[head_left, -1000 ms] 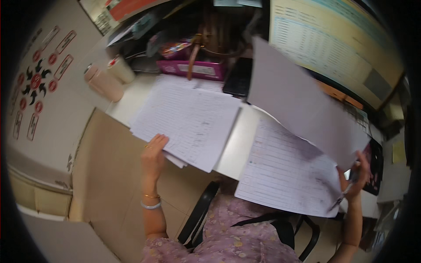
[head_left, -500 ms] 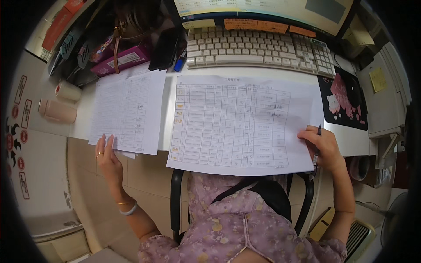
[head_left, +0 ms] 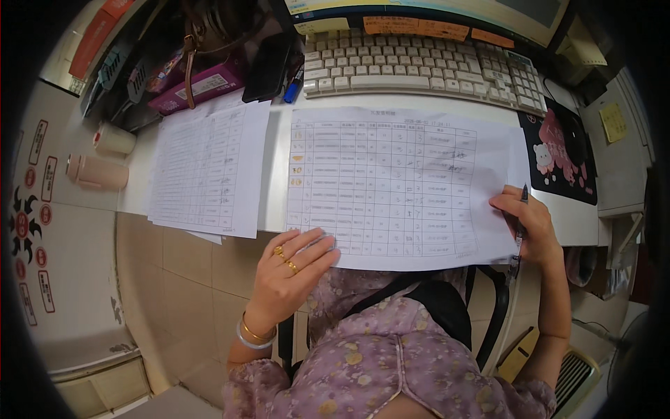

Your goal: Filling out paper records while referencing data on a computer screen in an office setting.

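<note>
A printed table sheet [head_left: 391,202] with handwritten marks lies before me, its lower edge reaching past the desk's front edge. My left hand [head_left: 293,269], wearing gold rings, rests with its fingers stretched out over the sheet's lower left corner. At the sheet's right edge is my right hand [head_left: 534,227], closed around a dark pen [head_left: 520,234], its thumb and forefinger touching the paper. A second sheet peeks out beneath on the right. Farther left lies a stack of printed papers [head_left: 202,167], which neither hand touches.
A beige keyboard [head_left: 419,70] sits beyond the sheet under a monitor [head_left: 433,10]. A mouse pad [head_left: 551,157] lies to the right. A black phone [head_left: 269,66], a blue-capped marker [head_left: 293,87] and a purple box [head_left: 202,84] stand back left; a pink cup [head_left: 98,171] is at far left.
My left hand has left the paper stack and moved right onto the lower left corner of the table sheet. My right hand still has the pen at the sheet's right edge.
</note>
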Available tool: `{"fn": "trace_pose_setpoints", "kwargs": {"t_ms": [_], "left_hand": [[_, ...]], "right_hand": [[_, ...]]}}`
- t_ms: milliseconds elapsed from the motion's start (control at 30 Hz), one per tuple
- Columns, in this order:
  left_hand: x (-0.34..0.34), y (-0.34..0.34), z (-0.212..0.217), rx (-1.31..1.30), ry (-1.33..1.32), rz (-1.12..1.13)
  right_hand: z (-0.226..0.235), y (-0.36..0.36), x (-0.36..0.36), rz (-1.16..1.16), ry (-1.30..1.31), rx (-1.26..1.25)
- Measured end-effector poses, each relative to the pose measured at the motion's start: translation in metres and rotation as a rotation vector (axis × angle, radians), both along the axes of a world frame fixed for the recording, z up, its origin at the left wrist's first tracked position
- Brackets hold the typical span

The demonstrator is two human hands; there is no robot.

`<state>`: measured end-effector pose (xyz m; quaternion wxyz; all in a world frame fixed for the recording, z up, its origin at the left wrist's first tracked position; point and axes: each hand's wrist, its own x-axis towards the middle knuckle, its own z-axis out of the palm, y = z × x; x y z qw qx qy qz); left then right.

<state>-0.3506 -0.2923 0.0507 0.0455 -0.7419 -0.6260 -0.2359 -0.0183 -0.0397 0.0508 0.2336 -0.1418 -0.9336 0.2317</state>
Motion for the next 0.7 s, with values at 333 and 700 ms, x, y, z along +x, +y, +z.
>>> {"fn": "trace_pose_setpoints", "kwargs": {"t_ms": [333, 700], "left_hand": [[0.006, 0.015, -0.007, 0.047, -0.062, -0.054], [0.011, 0.035, -0.009, 0.056, -0.046, -0.165]], "right_hand": [[0.023, 0.0, 0.025, -0.256, -0.131, -0.137], [0.013, -0.001, 0.027, -0.088, -0.162, -0.226]]}}
